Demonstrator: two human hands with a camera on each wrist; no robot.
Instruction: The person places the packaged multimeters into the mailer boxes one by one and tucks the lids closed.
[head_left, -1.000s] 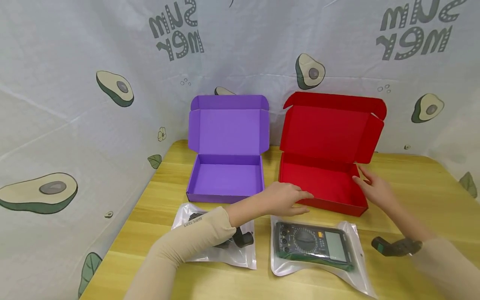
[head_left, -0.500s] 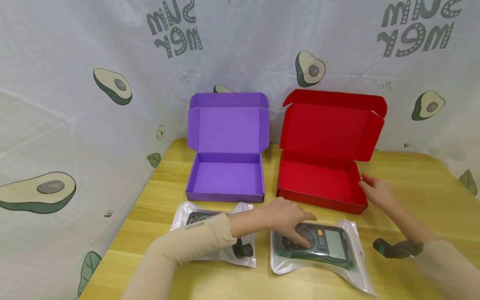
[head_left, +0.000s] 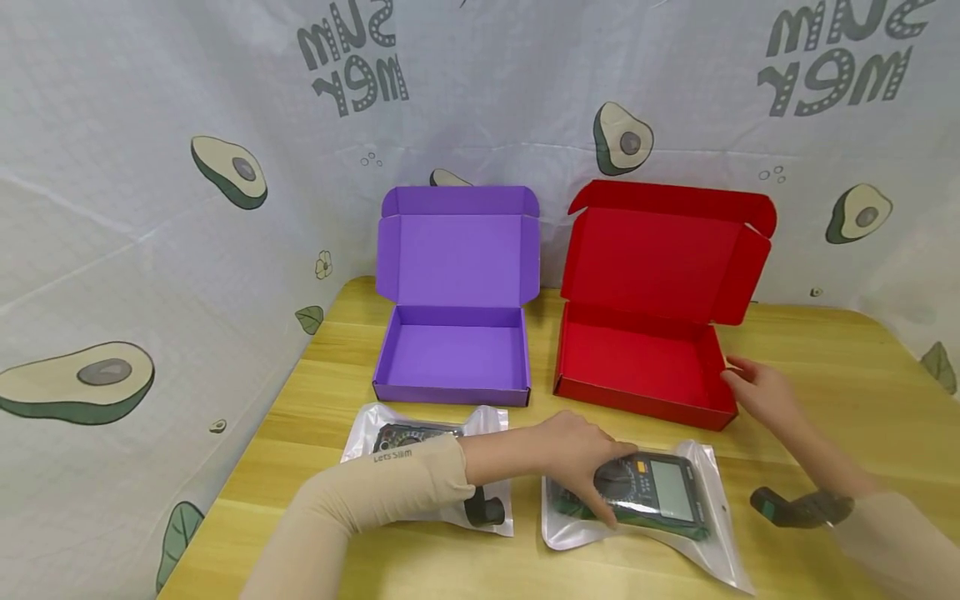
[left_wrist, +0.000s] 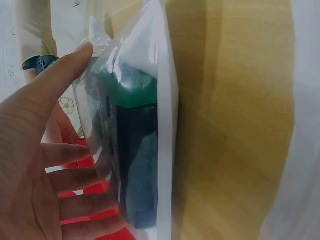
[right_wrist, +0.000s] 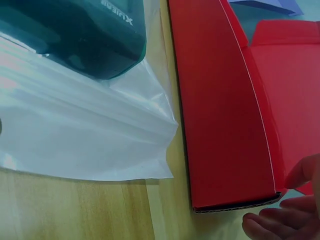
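Observation:
A multimeter in a clear plastic bag lies face up in front of the red box. My left hand reaches over its left end, with thumb and fingers spread across the near and far sides. In the left wrist view, fairly straight fingers lie along the bag's face. At the red box's right side wall is my right hand. The right wrist view has its thumb inside the wall and its curled fingers outside. The red box's lid stands raised.
A purple box with its lid up stands left of the red one. In front of it lies another bagged multimeter, partly covered by my left sleeve. An avocado-print cloth hangs behind the wooden table.
My left hand has come down from the red box's front edge onto the bagged multimeter. The right hand has slid a little toward me along the box's right side.

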